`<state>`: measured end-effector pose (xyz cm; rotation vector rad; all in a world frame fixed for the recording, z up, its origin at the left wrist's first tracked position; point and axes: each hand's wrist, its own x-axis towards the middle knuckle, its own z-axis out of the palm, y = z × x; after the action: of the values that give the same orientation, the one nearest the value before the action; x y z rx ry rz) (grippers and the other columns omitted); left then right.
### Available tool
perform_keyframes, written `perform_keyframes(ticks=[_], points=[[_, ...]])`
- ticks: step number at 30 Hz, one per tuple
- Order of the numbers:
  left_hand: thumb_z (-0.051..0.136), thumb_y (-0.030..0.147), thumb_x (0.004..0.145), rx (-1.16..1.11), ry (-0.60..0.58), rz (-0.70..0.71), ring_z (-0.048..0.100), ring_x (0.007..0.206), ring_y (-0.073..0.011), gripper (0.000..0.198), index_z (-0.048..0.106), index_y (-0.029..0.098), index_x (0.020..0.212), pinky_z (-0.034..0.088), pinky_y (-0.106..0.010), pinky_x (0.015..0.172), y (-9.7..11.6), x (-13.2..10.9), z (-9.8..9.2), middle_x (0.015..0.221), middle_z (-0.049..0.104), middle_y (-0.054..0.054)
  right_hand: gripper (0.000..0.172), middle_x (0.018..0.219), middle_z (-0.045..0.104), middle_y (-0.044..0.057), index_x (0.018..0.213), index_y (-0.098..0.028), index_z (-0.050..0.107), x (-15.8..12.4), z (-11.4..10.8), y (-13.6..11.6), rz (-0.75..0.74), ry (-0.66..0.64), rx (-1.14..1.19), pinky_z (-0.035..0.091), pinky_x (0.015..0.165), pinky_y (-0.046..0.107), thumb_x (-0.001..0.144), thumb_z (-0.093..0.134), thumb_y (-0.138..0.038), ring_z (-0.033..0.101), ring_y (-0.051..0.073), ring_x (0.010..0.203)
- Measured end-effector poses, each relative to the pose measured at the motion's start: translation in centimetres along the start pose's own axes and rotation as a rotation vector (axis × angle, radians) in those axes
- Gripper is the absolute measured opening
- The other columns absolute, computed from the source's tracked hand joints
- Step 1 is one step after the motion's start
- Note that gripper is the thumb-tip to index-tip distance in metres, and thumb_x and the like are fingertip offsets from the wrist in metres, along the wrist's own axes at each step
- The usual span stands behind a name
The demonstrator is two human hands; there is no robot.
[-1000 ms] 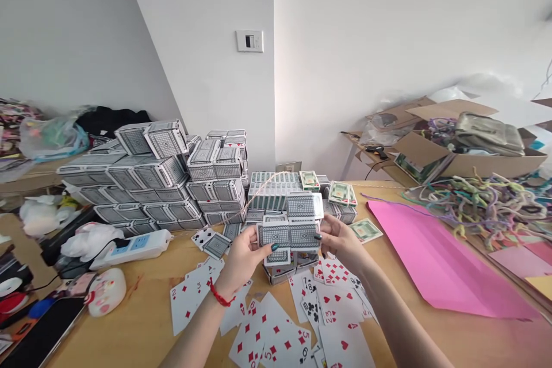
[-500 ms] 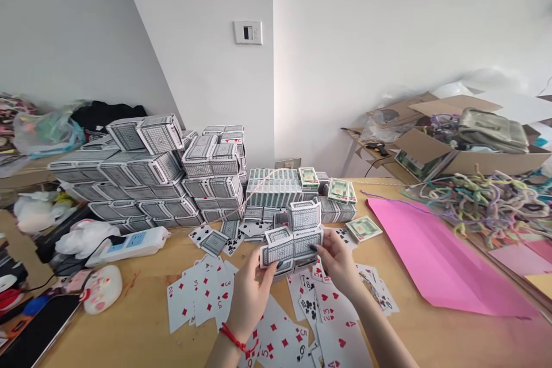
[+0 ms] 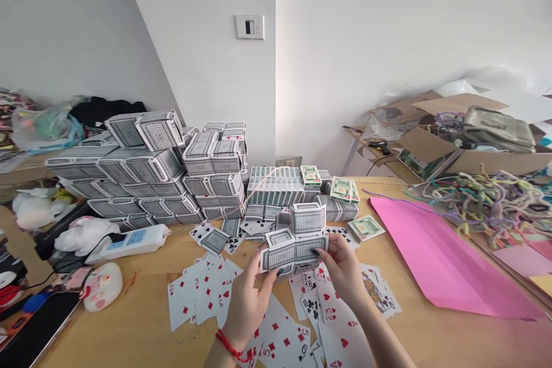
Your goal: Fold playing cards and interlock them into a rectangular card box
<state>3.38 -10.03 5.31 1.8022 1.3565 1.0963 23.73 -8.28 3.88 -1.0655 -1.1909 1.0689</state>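
Observation:
Between my two hands is a small structure of folded playing cards (image 3: 282, 254), grey patterned backs facing me, with one card block (image 3: 309, 219) standing up on its right half. My left hand (image 3: 250, 293) pinches its left end, thumb in front and fingers behind. At the right end my right hand (image 3: 342, 267) grips it, a dark-nailed thumb pressed on the front face. Loose diamond cards (image 3: 202, 287) lie face up left of my left wrist. Below my hands, more face-up cards (image 3: 340, 339) spread across the table, partly covered by my forearms.
Card-block stacks (image 3: 129, 169) rise at the back left, beside another stack (image 3: 213, 178). Green card packs (image 3: 365, 227) lie behind my right hand. Also around: a power strip (image 3: 133, 240), a phone (image 3: 41, 330), pink paper (image 3: 435, 259) and tangled yarn (image 3: 487, 201).
The view has shifted slightly. My right hand and the right end of the card structure sit a little farther right; both hands keep their grip.

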Motion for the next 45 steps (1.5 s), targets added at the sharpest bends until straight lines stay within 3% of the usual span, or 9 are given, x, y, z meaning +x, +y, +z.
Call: perform_keyframes(ticks=[4, 11, 16, 28, 33, 39, 45], points=[[0.044, 0.039, 0.084, 0.060, 0.031, 0.037, 0.059, 0.043, -0.0144, 0.037, 0.046, 0.018, 0.115, 0.045, -0.020, 0.035, -0.3, 0.0, 0.3, 0.053, 0.060, 0.001, 0.020, 0.083, 0.064, 0.005, 0.088, -0.022, 0.049, 0.0, 0.0, 0.2, 0.006, 0.015, -0.021, 0.048, 0.063, 0.029, 0.079, 0.056, -0.039, 0.061, 0.019, 0.075], [0.046, 0.035, 0.084, -0.004, 0.050, 0.016, 0.067, 0.063, -0.0177, 0.027, 0.047, 0.020, 0.106, 0.051, -0.021, 0.043, -0.3, -0.3, 0.8, 0.085, 0.069, -0.007, 0.020, 0.088, 0.065, 0.006, 0.089, -0.022, 0.049, 0.1, -0.5, 0.9, -0.008, 0.039, -0.017, 0.048, 0.062, 0.029, 0.080, 0.056, -0.038, 0.061, 0.020, 0.075], [0.046, 0.033, 0.084, -0.019, 0.036, 0.012, 0.068, 0.072, -0.0193, 0.028, 0.046, 0.020, 0.108, 0.055, -0.025, 0.053, -0.4, -0.3, 0.7, 0.086, 0.069, -0.008, 0.021, 0.086, 0.065, 0.006, 0.089, -0.022, 0.048, 0.0, -0.4, 0.8, 0.008, 0.012, -0.011, 0.048, 0.062, 0.029, 0.079, 0.056, -0.039, 0.060, 0.019, 0.072], [0.044, 0.039, 0.084, 0.093, 0.031, 0.005, 0.061, 0.045, -0.0139, 0.024, 0.051, 0.020, 0.096, 0.042, -0.019, 0.032, -0.6, -0.3, 1.1, 0.069, 0.068, -0.004, 0.022, 0.078, 0.063, 0.004, 0.092, -0.022, 0.048, 0.0, -0.6, 0.5, 0.027, 0.042, -0.080, 0.047, 0.057, 0.028, 0.080, 0.053, -0.040, 0.059, 0.018, 0.067], [0.045, 0.043, 0.082, 0.200, 0.113, 0.091, 0.066, 0.062, -0.0179, 0.031, 0.056, 0.021, 0.099, 0.046, -0.019, 0.035, -0.5, -0.3, 1.2, 0.080, 0.068, -0.008, 0.020, 0.077, 0.063, 0.003, 0.096, -0.022, 0.046, 0.0, -0.6, 0.1, 0.036, 0.023, -0.074, 0.043, 0.051, 0.025, 0.082, 0.051, -0.036, 0.056, 0.015, 0.061], [0.045, 0.040, 0.083, 0.178, 0.083, 0.105, 0.065, 0.086, -0.0229, 0.039, 0.050, 0.020, 0.117, 0.055, -0.023, 0.050, -1.1, -0.3, 1.4, 0.107, 0.063, -0.013, 0.018, 0.075, 0.061, 0.001, 0.095, -0.022, 0.047, 0.4, -0.6, 0.0, 0.009, 0.024, -0.130, 0.040, 0.045, 0.024, 0.082, 0.049, -0.035, 0.048, 0.011, 0.048], [0.046, 0.036, 0.083, 0.089, 0.054, 0.064, 0.061, 0.097, -0.0247, 0.032, 0.055, 0.022, 0.110, 0.058, -0.028, 0.061, -1.5, -0.3, 1.4, 0.120, 0.056, -0.013, 0.019, 0.072, 0.059, 0.001, 0.096, -0.022, 0.047, 0.8, -0.7, 0.3, -0.025, 0.021, -0.194, 0.043, 0.046, 0.025, 0.082, 0.050, -0.034, 0.053, 0.014, 0.056]])
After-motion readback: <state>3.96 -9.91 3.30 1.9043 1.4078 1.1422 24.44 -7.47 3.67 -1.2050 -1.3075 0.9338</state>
